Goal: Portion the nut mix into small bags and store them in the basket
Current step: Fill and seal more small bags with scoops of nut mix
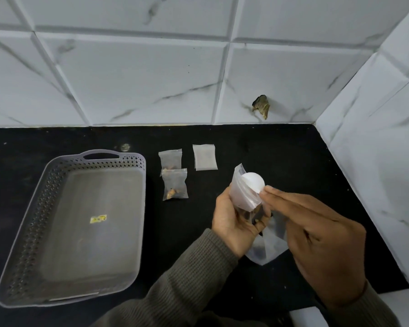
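Note:
My left hand [232, 223] grips a small clear bag [242, 192] upright, with a few dark nuts at its bottom. A white round scoop [253, 181] sits at the bag's mouth; the fingertips of my right hand [316, 234] pinch its edge, and its handle is hidden. Below my hands a larger clear bag [268, 246] lies on the black counter. Two small bags with nuts [170, 159] [175, 185] lie left of my hands. The grey perforated basket [33, 223] stands at the left, holding nothing but a sticker.
A flat empty small bag [204, 156] lies behind the filled ones. White marble-look tiled walls close the back and the right side [376, 161]. A hole in the back wall [261, 106] shows near the corner. The counter's front edge runs near my right sleeve.

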Available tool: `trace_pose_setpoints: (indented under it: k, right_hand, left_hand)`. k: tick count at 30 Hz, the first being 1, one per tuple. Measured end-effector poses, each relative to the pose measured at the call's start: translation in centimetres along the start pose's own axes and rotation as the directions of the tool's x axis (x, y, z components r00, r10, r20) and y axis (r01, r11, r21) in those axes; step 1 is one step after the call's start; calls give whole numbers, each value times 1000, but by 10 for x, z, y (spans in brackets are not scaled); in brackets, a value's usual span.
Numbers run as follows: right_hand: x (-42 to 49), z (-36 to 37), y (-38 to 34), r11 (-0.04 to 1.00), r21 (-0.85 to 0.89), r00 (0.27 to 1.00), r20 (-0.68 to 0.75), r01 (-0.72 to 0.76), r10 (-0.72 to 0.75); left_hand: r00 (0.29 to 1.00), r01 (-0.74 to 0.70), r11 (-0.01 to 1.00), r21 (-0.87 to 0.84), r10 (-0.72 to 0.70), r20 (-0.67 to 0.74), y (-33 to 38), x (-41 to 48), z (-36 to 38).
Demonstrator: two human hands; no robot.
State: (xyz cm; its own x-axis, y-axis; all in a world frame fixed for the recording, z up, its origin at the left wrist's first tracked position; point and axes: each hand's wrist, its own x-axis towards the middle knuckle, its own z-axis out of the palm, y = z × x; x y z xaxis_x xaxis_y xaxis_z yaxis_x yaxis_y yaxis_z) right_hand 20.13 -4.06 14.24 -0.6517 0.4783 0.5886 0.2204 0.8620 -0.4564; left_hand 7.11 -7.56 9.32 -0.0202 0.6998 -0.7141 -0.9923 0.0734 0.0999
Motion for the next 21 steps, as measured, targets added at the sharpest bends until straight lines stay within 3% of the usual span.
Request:
trace_pose_setpoints:
  k: [3,5,9,12,16,21]
  right_hand:
    - [5,-3,-2,983,27,979,-90,-181,183]
    - [5,-8,-2,938,135,939,-88,-318,331]
    - [-9,-9,14,772,304,805,-27,-558,592]
    - [-31,4,37,634,312,674,29,-708,738]
    - [-58,28,65,474,261,508,78,-841,858]
    - [-74,50,87,382,212,411,116,-900,904]
  left_hand:
    - [1000,-3,1000,-19,3,-14,2,2,-2]
    - [999,-4,999,-45,2,-33,4,2,-3]
    - [994,-47,998,-42,42,-102,8,10,-18]
    - [983,-77,997,-19,73,-169,13,16,-30]
    - [969,-95,995,3,94,-227,14,18,-42]
    - [959,-120,992,38,126,-253,9,19,-53]
